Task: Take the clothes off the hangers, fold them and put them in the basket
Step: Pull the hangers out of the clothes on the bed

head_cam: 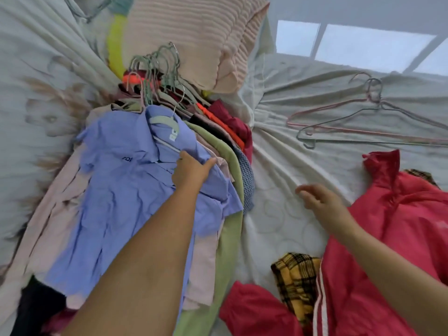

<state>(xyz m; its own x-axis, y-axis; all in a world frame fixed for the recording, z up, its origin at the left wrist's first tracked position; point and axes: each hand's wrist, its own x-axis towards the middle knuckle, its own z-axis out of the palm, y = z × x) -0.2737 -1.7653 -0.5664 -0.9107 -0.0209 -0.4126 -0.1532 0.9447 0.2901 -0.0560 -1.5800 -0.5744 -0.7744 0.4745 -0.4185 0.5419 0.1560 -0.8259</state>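
- Blue shirt [126, 190] is the garment you are working on. It lies uppermost on the pile of hung clothes on the left side of the bed [278, 214], with its pale hanger [164, 121] still inside the collar.
- Your left hand [191, 170] is on the shirt's front just below the collar. The fingers bend down into the cloth and the thumb stretches along it, so it appears to grip the fabric.
- Your right hand [317, 200] hovers over bare sheet between the pile and the red jacket [388, 226]. Its fingers are loosely curled and hold nothing, and the hand is blurred.
- By my reading, you are at the unhanging step for this shirt, and folding has not begun.
- Next, you probably need the right hand on the hanger's hook to steady it while the left slips the shoulders off.
- Watch the bunched hanger hooks [155, 66] at the top of the pile, pressed against the pink pillow [194, 40]. Pulling one may drag its neighbours.
- The red jacket and a yellow plaid garment [295, 275] take up the bed's near right part, so the bare strip in the middle looks like your only folding room.
- Empty hangers [363, 127] lie toward the bed's far right edge.
- The basket is not in view.
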